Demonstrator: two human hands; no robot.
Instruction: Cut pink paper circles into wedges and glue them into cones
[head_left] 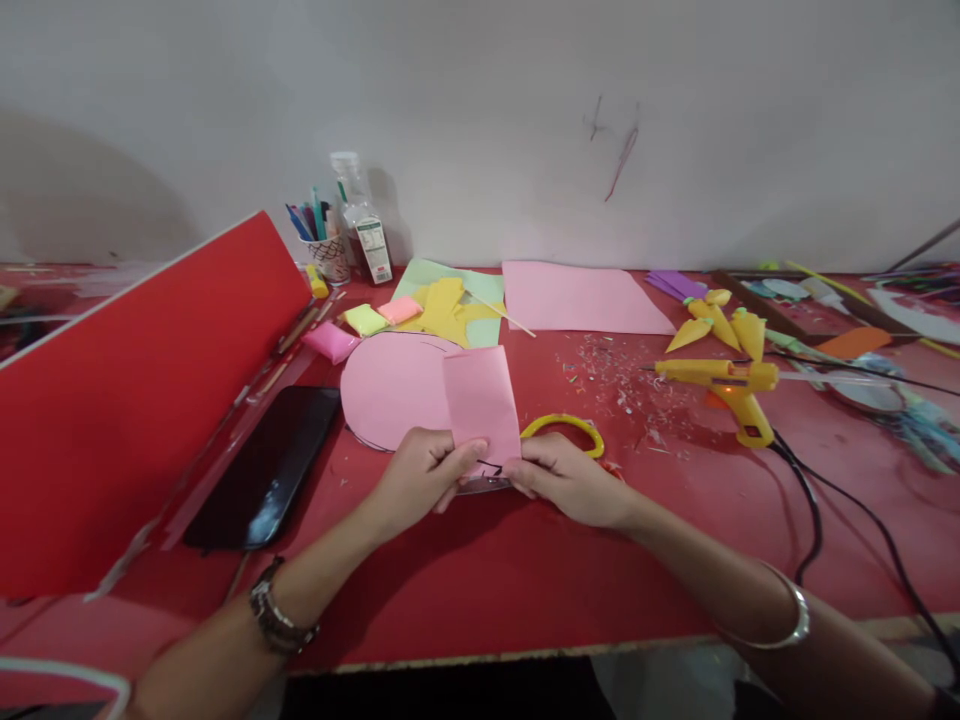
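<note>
From my remote seat: a black phone [259, 470] lies far left. The left hand [420, 475] pinches the pink paper strip [482, 405] (held upright over the red table [525, 580]). The right hand [570, 480] grips its lower edge, and a glue gun [724, 385] sits well right.

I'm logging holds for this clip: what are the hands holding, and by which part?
The left hand and right hand pinch a pink paper by its bottom edge, one at each lower corner.

1. A pink paper rectangle [481, 402], small, plain and uncreased, stands nearly upright.
2. Its lower edge is pinched between the left hand [420, 475] and right hand [570, 480], just above the red bench [525, 580].
</note>
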